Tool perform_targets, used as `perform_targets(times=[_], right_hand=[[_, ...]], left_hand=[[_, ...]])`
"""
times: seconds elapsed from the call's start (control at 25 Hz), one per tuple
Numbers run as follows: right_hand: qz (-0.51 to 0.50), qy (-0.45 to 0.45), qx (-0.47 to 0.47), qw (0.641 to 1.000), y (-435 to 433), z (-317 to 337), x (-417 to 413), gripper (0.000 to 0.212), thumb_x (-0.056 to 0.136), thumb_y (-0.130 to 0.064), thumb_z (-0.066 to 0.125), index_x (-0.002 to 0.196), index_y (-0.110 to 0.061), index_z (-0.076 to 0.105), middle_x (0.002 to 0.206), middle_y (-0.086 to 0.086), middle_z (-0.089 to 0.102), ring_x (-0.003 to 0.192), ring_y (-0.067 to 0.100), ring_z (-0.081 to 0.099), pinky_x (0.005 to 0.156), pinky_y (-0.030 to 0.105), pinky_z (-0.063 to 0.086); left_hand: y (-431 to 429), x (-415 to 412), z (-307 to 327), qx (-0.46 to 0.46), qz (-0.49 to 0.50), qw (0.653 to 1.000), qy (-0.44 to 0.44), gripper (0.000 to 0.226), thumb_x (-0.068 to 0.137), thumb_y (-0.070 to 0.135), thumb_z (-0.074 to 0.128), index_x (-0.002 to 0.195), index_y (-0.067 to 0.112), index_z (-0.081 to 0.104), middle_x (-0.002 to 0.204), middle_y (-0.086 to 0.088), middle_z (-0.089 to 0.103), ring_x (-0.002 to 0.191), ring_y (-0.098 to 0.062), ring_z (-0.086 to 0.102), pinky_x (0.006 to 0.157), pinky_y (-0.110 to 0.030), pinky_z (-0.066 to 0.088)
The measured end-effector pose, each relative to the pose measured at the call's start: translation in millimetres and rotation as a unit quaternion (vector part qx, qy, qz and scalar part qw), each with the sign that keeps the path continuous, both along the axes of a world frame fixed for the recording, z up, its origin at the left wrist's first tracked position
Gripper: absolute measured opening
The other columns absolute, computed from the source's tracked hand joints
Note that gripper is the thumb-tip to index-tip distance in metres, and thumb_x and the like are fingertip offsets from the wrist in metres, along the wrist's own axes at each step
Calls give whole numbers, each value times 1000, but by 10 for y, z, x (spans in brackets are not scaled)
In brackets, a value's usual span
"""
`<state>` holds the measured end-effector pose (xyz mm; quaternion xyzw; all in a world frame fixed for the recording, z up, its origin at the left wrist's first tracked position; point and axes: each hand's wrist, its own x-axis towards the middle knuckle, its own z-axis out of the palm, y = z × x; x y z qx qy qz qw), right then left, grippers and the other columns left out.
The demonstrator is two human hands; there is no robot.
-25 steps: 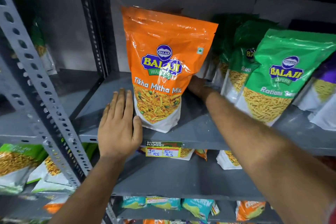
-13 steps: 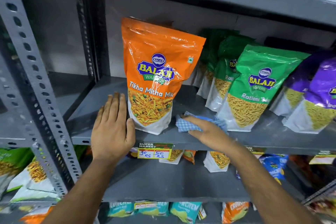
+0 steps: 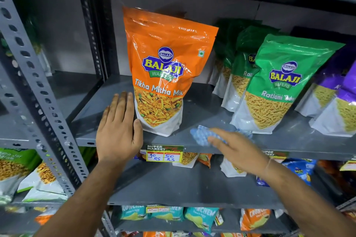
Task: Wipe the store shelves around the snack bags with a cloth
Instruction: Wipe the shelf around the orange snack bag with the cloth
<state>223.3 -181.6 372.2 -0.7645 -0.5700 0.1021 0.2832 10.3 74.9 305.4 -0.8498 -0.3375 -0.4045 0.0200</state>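
Note:
An orange Tikha Mitha Mix bag (image 3: 165, 67) stands upright on the grey metal shelf (image 3: 107, 100). My left hand (image 3: 119, 129) lies flat on the shelf's front edge, thumb touching the bag's lower left corner. My right hand (image 3: 238, 150) presses a blue checked cloth (image 3: 202, 134) onto the shelf front, between the orange bag and a green Ratlami Sev bag (image 3: 279, 84). The hand is motion-blurred and covers most of the cloth.
More green bags (image 3: 240, 59) and purple bags (image 3: 339, 94) fill the shelf to the right. A perforated steel upright (image 3: 36, 90) stands at left. A price tag (image 3: 163, 154) hangs on the shelf lip. Lower shelves hold several snack packs (image 3: 200, 215).
My right hand came out from behind the orange bag with the cloth and now sweeps it along the shelf front. My left hand has stayed beside the bag.

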Motion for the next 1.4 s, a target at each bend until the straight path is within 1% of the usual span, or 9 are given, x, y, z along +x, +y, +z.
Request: perform_targets(times=[0.16, 0.32, 0.52, 0.68, 0.76, 1.0, 1.16, 1.24, 1.4], right_hand=[[-133, 44, 136, 981, 542, 201, 297, 27, 105, -34, 45, 115, -18, 64, 108, 5, 73, 96, 14, 65, 92, 34, 48], [-118, 16, -25, 993, 872, 36, 372, 40, 101, -49, 43, 124, -22, 61, 122, 10, 71, 114, 27, 65, 99, 46, 49], [-38, -34, 17, 999, 114, -169, -215, 45, 100, -54, 40, 142, -37, 46, 141, -10, 60, 131, 7, 53, 109, 32, 43], [-80, 4, 77, 994, -176, 48, -268, 21, 103, -43, 45, 115, -34, 59, 87, -7, 71, 82, 3, 65, 79, 36, 53], [-146, -37, 136, 979, 14, 189, -74, 22, 104, -36, 45, 117, -25, 60, 79, -5, 69, 76, -2, 63, 72, 26, 50], [-136, -157, 37, 977, 318, -313, -465, 44, 100, -47, 40, 138, -27, 53, 134, 2, 66, 122, 22, 59, 103, 38, 47], [-79, -192, 107, 972, -150, -324, -999, 45, 103, -40, 39, 144, -25, 49, 144, -7, 58, 131, 8, 55, 108, 30, 45], [-174, -163, 148, 960, -123, -209, -790, 46, 103, -40, 39, 146, -27, 44, 149, -7, 54, 132, 7, 52, 110, 29, 44], [-236, -100, 91, 962, 219, -58, -571, 41, 103, -39, 42, 142, -25, 47, 139, 6, 62, 126, 26, 59, 102, 40, 49]], left_hand=[[-8, 7, -5, 7, -1, 1000, -4, 69, 108, 35, 30, 172, 11, 27, 177, -15, 36, 167, -35, 28, 132, -56, 29], [-12, 2, -7, 5, -6, 1000, -9, 69, 108, 35, 30, 173, 11, 26, 177, -16, 36, 167, -35, 29, 132, -58, 29], [-20, -8, 0, -6, -4, 1000, -12, 70, 107, 34, 32, 173, 11, 25, 177, -16, 35, 167, -35, 28, 133, -55, 27], [-20, -12, 20, -6, -12, 1000, -6, 70, 107, 35, 30, 173, 10, 24, 178, -15, 34, 168, -34, 27, 134, -54, 25], [-24, -19, 11, -10, -14, 1000, -7, 70, 108, 35, 29, 173, 10, 24, 178, -15, 34, 168, -34, 26, 134, -54, 25], [-11, -32, 29, -23, -19, 1000, -8, 72, 106, 36, 28, 173, 11, 24, 179, -16, 31, 168, -33, 25, 134, -56, 26], [-43, -22, 55, -29, -29, 999, -13, 72, 106, 36, 28, 174, 14, 22, 181, -15, 26, 167, -36, 27, 133, -56, 26], [-35, -42, 43, -32, -37, 999, -12, 72, 106, 37, 27, 174, 13, 21, 180, -16, 27, 167, -37, 27, 133, -58, 27], [-39, -66, 60, -44, -48, 998, -26, 73, 107, 36, 27, 174, 11, 19, 180, -18, 26, 167, -36, 27, 133, -59, 29]])
